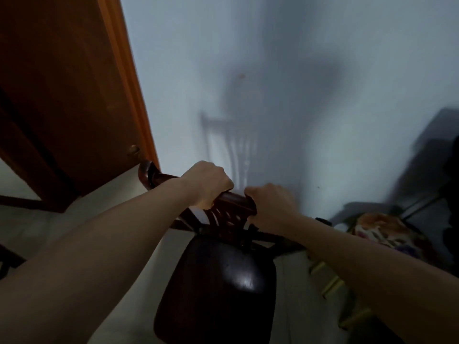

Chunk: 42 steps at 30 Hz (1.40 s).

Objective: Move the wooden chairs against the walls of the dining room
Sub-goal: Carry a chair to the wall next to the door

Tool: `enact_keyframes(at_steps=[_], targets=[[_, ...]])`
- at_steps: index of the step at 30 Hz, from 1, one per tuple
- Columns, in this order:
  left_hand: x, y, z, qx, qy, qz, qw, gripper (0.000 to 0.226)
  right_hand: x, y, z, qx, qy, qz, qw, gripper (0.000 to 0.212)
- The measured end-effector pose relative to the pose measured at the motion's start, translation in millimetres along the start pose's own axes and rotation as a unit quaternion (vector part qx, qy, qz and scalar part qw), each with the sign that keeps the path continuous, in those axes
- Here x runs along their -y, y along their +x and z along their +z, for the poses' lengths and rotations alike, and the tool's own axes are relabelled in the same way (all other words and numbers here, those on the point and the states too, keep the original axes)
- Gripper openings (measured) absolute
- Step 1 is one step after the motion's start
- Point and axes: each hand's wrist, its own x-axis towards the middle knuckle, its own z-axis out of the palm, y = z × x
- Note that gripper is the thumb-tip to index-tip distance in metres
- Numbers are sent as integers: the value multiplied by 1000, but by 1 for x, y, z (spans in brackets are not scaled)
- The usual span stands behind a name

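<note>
A dark wooden chair with a glossy rounded seat stands in front of me, its slatted back turned toward the pale wall. My left hand is closed over the top rail of the backrest on its left part. My right hand grips the same rail just to the right. The chair's back is close to the wall; whether it touches cannot be told. The chair's legs are hidden below the seat.
A brown wooden door with an orange frame and a small knob stands at the left. At the right sits another seat with a patterned floral cushion and dark furniture behind it. The floor is pale tile.
</note>
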Motion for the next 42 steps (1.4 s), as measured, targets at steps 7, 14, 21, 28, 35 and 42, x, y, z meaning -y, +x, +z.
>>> enact_keyframes(at_steps=[7,14,21,28,35,42], targets=[[-52,79,-46,-59,4,17,998,16,-101,-23,-33,-34,-63,35,997,27],[-117,165,-64,-26,-24,31,999,12,-210,-40,-24,-25,-54,51,997,29],[-156,233,-70,25,-54,27,998,8,-292,-39,-12,13,-6,45,999,33],[-173,279,-67,60,-72,30,995,12,-340,-31,6,37,18,48,998,32],[-165,307,-50,30,-73,19,997,14,-360,-10,12,52,-5,61,997,33],[-152,335,-19,6,-122,-44,991,25,-380,16,30,36,-24,127,991,28]])
